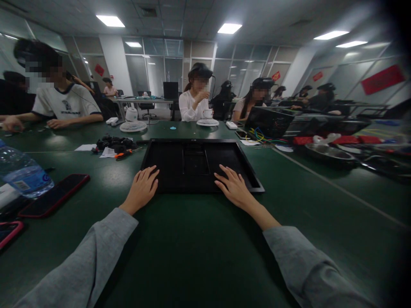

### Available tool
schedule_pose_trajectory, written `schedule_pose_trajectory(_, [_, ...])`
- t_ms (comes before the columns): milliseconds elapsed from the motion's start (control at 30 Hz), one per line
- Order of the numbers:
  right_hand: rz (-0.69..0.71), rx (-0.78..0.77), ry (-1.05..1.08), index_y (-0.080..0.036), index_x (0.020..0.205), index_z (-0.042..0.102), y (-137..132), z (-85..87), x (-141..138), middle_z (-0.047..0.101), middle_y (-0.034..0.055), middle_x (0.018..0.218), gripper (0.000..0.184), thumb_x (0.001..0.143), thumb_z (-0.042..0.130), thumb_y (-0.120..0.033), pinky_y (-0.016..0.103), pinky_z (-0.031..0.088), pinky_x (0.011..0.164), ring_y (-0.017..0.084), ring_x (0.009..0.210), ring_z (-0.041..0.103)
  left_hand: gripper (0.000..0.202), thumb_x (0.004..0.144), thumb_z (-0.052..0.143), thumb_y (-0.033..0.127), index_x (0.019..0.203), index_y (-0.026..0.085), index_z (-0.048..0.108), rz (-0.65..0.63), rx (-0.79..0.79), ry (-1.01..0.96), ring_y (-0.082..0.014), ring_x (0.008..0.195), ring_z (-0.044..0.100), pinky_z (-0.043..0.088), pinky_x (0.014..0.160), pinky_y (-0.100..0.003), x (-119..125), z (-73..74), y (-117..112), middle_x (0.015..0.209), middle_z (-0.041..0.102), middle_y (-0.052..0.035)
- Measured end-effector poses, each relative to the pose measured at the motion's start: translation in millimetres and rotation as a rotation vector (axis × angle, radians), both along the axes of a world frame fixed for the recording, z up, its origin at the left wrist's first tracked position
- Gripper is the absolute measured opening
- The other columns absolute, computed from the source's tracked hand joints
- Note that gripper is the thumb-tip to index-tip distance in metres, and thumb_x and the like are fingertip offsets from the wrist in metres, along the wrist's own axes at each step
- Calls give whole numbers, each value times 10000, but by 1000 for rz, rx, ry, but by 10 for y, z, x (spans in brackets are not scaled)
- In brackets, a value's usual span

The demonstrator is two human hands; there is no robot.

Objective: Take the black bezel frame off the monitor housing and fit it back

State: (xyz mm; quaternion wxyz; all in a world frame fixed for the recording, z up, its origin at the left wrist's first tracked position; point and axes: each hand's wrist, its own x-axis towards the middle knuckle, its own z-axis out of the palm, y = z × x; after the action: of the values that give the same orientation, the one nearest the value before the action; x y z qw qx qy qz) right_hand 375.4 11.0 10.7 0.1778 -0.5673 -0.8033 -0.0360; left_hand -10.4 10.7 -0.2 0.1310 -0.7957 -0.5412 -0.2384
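A flat black rectangular panel [199, 160], like the back of a monitor, lies on the dark green table [192, 248] straight ahead of me. My left hand [141, 190] rests open on its near left corner, fingers stretched forward. My right hand [234, 186] lies open and flat on its near right part, fingers spread. Neither hand holds anything. Both arms wear grey sleeves.
At my left lie a red-edged phone [54, 194], a water bottle [22, 171] and another phone [8, 233]. Tools and black parts [117, 145] sit beyond the panel's left. Small fans [132, 122], coloured wires [261, 136] and several seated people are across the table.
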Motion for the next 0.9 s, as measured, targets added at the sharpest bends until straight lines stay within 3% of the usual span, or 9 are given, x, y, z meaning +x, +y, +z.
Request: schedule_pose_trajectory(900, [-9, 29, 15, -331, 1409, 591, 16, -23, 12, 318, 45, 1644, 575, 1017, 264, -596, 708, 294, 1134, 311, 1513, 267, 453, 1018, 363, 321, 1423, 225, 543, 5, -15, -2, -290, 1411, 436, 333, 1181, -533, -5, 2, 4, 1547, 475, -95])
